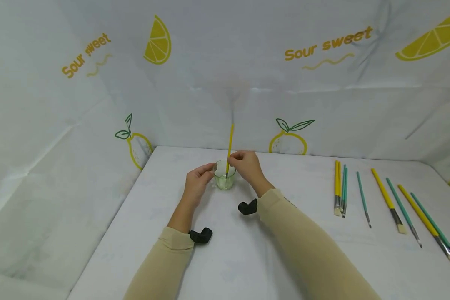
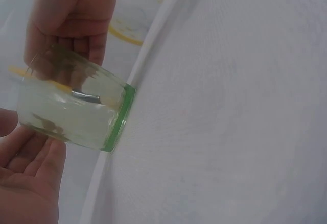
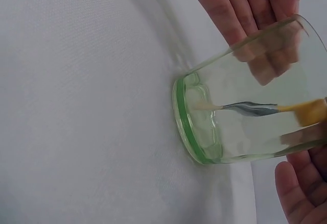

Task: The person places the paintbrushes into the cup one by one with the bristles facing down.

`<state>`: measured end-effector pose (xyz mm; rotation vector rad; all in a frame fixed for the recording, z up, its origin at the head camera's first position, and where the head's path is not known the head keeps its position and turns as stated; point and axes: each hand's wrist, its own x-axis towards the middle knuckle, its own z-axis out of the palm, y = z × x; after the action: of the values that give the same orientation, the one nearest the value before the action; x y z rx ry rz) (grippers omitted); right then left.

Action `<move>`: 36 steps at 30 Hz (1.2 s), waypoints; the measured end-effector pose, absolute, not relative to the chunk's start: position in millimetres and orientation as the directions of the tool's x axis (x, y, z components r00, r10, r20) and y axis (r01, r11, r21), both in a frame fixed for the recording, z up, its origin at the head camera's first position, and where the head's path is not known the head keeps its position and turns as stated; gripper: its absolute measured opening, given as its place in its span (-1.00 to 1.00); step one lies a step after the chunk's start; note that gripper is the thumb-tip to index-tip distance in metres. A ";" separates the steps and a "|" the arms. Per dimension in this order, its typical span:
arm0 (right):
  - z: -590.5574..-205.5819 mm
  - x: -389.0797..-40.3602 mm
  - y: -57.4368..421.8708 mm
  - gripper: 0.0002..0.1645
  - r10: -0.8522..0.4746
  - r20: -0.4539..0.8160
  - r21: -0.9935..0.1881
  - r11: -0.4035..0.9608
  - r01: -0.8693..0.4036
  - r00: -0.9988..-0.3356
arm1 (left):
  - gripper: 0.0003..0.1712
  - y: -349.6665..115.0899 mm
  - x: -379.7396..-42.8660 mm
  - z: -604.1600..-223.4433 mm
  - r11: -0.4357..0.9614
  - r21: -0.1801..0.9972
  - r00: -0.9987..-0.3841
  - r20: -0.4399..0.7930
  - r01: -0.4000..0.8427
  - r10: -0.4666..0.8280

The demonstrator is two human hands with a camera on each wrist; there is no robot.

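A clear glass point(image 1: 224, 182) with a green-tinted base stands upright near the back of the white table. My left hand point(image 1: 198, 181) holds it from the left, fingertips at the upper wall and rim. Inside it leans a thin paintbrush point(image 1: 230, 141) with a yellow handle, tilted slightly right at the top. Thumb and fingers of my right hand point(image 1: 248, 167) pinch its handle just above the rim. Through the glass wall in the right wrist view, the brush's silver ferrule point(image 3: 250, 108) and pale bristles point down toward the base.
On the right of the table point(image 1: 225, 266) lie several paintbrushes: a close bunch of yellow and teal ones point(image 1: 339, 187), a thin teal one point(image 1: 363, 196), and larger ones point(image 1: 384, 191) farther right. A white lemon-printed cloth point(image 1: 210, 83) hangs right behind the table's back edge.
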<state>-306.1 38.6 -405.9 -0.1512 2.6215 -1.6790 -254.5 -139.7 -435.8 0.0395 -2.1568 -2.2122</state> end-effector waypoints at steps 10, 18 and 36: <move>-408.9 -306.1 38.0 -0.72 -0.115 -0.002 -0.914 0.403 -0.045 -0.993 | -0.61 -139.7 -254.9 -435.3 -0.028 1.000 -0.999 0.002 0.003 -0.046; -409.3 -306.5 38.6 -0.71 -0.115 -0.021 -0.915 0.402 -0.027 -0.993 | -0.59 -140.6 -256.3 -437.0 -0.023 1.000 -0.999 0.001 0.002 -0.036; -406.5 -301.1 39.5 -0.69 -0.121 -0.014 -0.912 0.409 -0.037 -0.993 | -0.59 -140.7 -256.4 -439.5 -0.043 0.999 -0.999 0.005 0.007 -0.044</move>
<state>-301.1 39.5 -406.5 -0.1447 2.5715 -1.6599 -256.4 -140.7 -439.5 0.0414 -2.1483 -2.2439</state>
